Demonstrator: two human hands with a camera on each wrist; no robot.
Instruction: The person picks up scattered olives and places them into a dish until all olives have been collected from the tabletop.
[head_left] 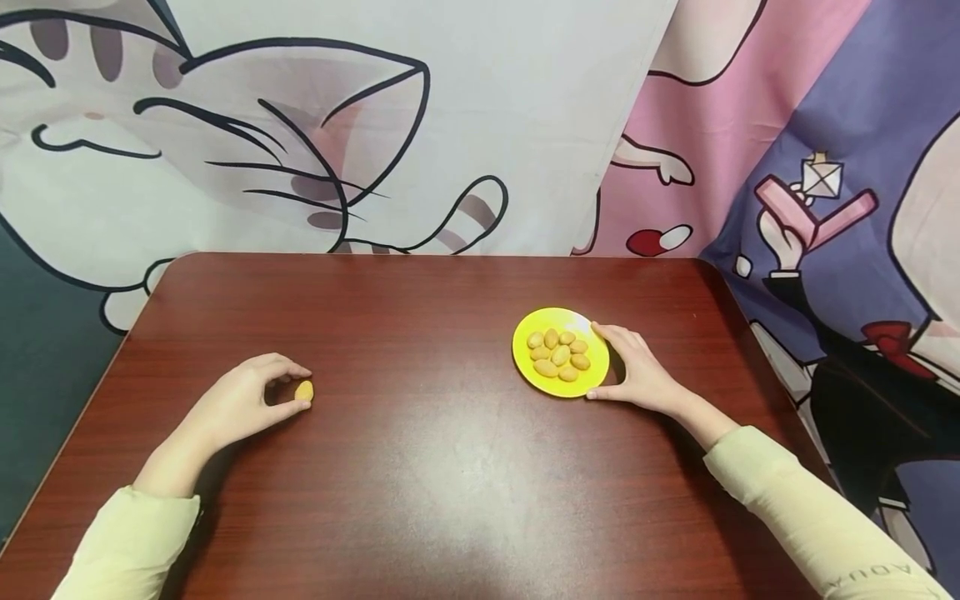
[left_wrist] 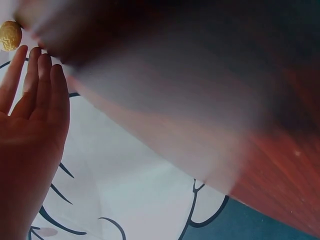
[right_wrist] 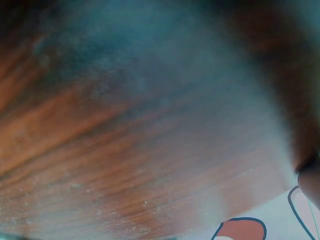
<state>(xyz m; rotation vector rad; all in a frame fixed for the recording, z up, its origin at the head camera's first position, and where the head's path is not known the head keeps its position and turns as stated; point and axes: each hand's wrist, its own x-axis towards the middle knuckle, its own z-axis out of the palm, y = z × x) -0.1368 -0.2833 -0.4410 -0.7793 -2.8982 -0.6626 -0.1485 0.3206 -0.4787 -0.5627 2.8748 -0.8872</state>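
Note:
Between the thumb and index fingertips of my left hand (head_left: 247,400), low over the left part of the table, is one small oval yellow nut-like piece (head_left: 303,391). In the left wrist view the nut-like piece (left_wrist: 10,36) shows a wrinkled golden surface at the index fingertip, and the other fingers extend beside it. My right hand (head_left: 637,371) grips the right rim of a round yellow plate (head_left: 522,371), thumb at the near side and fingers at the far side. Several similar nut-like pieces (head_left: 560,355) lie on that plate. The right wrist view shows mostly blurred tabletop.
Both hands work over a glossy dark red-brown wooden table (head_left: 420,333). A printed cloth with a cartoon cat (head_left: 480,125) hangs behind its far edge, and a pink and purple printed cloth (head_left: 750,108) hangs on the right. Light glares on the tabletop's middle.

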